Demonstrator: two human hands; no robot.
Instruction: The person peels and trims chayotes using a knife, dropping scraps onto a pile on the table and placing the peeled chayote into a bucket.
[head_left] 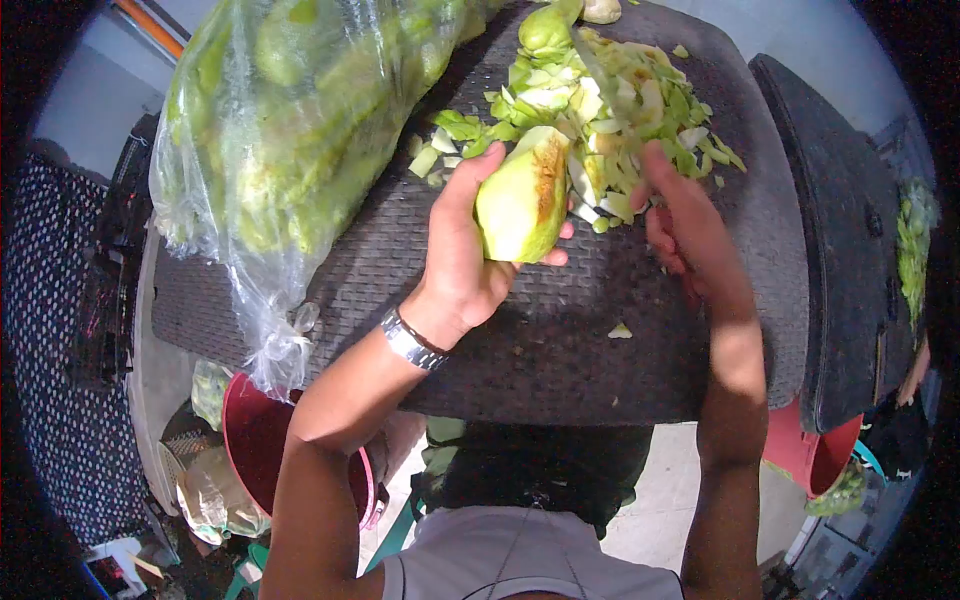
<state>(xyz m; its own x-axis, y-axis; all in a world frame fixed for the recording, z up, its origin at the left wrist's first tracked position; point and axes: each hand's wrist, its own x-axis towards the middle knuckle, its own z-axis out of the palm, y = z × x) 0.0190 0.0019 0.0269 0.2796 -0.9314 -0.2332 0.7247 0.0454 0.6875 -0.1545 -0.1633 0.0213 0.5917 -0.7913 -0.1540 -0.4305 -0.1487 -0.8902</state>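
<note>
My left hand, with a metal watch on its wrist, is wrapped round a pale green, pear-shaped chayote that has a brown patch on its right side. To the right, my right hand is closed on a knife, whose blurred blade points up and away over the peelings; its handle is mostly hidden. A heap of green and whitish peelings lies on the dark woven tabletop beyond both hands. Another green chayote is at the far edge of the heap.
A large, tied clear plastic bag full of green chayotes fills the table's left side. Red tubs stand below at the left and right. A dark panel stands along the table's right edge.
</note>
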